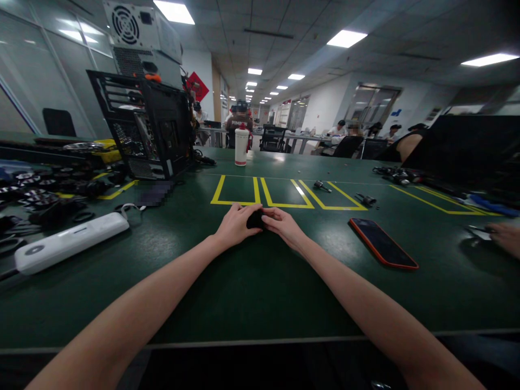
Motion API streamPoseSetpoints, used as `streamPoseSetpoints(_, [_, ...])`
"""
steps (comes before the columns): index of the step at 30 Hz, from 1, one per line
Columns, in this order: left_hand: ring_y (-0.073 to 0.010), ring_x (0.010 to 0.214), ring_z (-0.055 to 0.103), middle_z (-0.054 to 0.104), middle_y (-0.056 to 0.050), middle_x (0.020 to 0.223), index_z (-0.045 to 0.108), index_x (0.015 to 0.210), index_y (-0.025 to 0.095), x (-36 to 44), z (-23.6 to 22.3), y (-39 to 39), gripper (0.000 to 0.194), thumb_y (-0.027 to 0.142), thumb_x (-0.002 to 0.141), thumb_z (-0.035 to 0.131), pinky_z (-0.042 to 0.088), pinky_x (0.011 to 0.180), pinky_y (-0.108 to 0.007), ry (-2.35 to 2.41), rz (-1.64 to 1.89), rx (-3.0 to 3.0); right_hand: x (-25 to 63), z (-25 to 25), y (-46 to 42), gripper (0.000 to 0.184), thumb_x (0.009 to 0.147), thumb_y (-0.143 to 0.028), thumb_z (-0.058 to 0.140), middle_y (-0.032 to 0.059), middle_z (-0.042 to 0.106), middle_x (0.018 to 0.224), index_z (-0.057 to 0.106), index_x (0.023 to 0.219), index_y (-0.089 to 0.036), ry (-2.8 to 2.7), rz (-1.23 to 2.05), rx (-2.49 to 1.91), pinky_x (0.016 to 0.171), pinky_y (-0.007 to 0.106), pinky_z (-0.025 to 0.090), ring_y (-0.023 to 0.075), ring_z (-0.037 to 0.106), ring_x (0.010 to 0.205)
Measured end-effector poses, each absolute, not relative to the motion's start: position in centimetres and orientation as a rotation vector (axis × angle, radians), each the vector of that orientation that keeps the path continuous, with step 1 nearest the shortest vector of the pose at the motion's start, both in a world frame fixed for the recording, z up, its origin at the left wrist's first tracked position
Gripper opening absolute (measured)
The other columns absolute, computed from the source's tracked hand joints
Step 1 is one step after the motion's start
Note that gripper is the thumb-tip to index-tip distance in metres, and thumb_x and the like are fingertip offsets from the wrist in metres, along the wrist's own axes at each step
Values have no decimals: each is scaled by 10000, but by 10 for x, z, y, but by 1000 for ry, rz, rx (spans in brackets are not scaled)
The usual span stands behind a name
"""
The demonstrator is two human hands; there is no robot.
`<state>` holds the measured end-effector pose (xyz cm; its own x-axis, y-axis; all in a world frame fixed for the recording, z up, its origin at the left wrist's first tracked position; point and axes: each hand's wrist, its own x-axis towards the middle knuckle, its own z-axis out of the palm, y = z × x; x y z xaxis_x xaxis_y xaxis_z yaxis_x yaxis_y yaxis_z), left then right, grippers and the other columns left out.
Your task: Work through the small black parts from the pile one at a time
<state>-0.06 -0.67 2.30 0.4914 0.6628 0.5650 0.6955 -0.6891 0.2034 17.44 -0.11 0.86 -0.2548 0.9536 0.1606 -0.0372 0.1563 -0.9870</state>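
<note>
Close together over the middle of the green table, both hands are on one small black object whose kind I cannot make out. My left hand curls around it from the left, thumb below and fingers above. From the right, the fingertips of my right hand pinch at its edge. Just beyond the hands, yellow tape outlines several box shapes on the tabletop. Two small dark metal parts lie to the right: one part inside a taped box, another part just outside it.
A phone with an orange edge lies right of my forearm. At left are a white power strip, black cable clutter and an open computer case. A white cup stands behind. Another person's hand is at far right.
</note>
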Motion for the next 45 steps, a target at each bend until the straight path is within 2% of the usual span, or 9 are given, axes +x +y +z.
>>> streamPoseSetpoints(4, [-212, 839, 465, 561, -34, 1107, 367, 1226, 244, -1, 22, -6, 618, 367, 681, 631, 378, 739, -338, -1200, -978, -2659, 170, 10, 2, 342, 644, -285, 645, 27, 569, 968, 558, 971, -234, -1412, 1261, -982, 818, 358, 436, 152, 550, 887])
streamPoseSetpoints(8, [-216, 858, 463, 553, -37, 1123, 363, 1228, 243, -2, 22, -6, 618, 365, 683, 628, 379, 745, -340, -1191, -974, -2663, 171, 11, 4, 362, 647, -249, 638, 43, 558, 1034, 550, 996, -211, -1462, 1329, -959, 871, 373, 406, 162, 547, 923])
streamPoseSetpoints(13, [-211, 844, 461, 562, -34, 1107, 369, 1225, 241, -2, 22, -6, 607, 349, 686, 626, 378, 738, -332, -1200, -974, -2658, 171, 13, -5, 382, 592, -177, 676, 26, 567, 1011, 531, 943, -213, -1540, 1232, -863, 893, 352, 399, 158, 521, 989])
streamPoseSetpoints(19, [-216, 855, 460, 547, -30, 1138, 364, 1229, 243, -1, 22, -5, 630, 355, 673, 637, 377, 750, -339, -1217, -953, -2660, 168, 9, -1, 272, 660, -299, 628, 21, 583, 957, 537, 900, -211, -1491, 1177, -928, 848, 366, 425, 148, 559, 892])
streamPoseSetpoints(25, [-219, 867, 465, 552, -35, 1130, 352, 1233, 253, -2, 22, -5, 625, 364, 682, 627, 376, 741, -343, -1229, -958, -2686, 170, 6, 4, 376, 672, -273, 617, 53, 564, 1064, 535, 1034, -210, -1513, 1190, -926, 895, 371, 397, 167, 535, 975])
streamPoseSetpoints(31, [-222, 881, 467, 548, -44, 1132, 361, 1225, 250, -2, 23, -7, 614, 354, 683, 630, 374, 758, -355, -1229, -966, -2701, 171, 7, -2, 339, 620, -208, 661, 23, 582, 1008, 545, 939, -211, -1550, 1201, -801, 913, 350, 387, 152, 544, 965])
streamPoseSetpoints(37, [-224, 878, 470, 544, -41, 1143, 359, 1228, 245, 0, 22, -5, 622, 370, 681, 628, 376, 764, -357, -1230, -946, -2689, 169, 5, 2, 204, 649, -280, 641, 6, 603, 875, 582, 826, -197, -1506, 1083, -851, 898, 346, 391, 142, 560, 886])
streamPoseSetpoints(42, [-222, 873, 464, 549, -38, 1137, 352, 1234, 249, -1, 22, -5, 627, 368, 683, 627, 377, 746, -347, -1232, -954, -2684, 170, 7, 2, 360, 652, -257, 640, 22, 605, 973, 558, 1001, -223, -1492, 1124, -884, 908, 364, 387, 159, 554, 949])
streamPoseSetpoints(45, [-225, 889, 463, 551, -38, 1134, 355, 1230, 253, -2, 22, -5, 622, 362, 682, 628, 372, 752, -351, -1233, -950, -2695, 171, 9, 1, 326, 664, -267, 625, 34, 604, 1017, 579, 980, -202, -1533, 1164, -890, 937, 371, 367, 170, 549, 980])
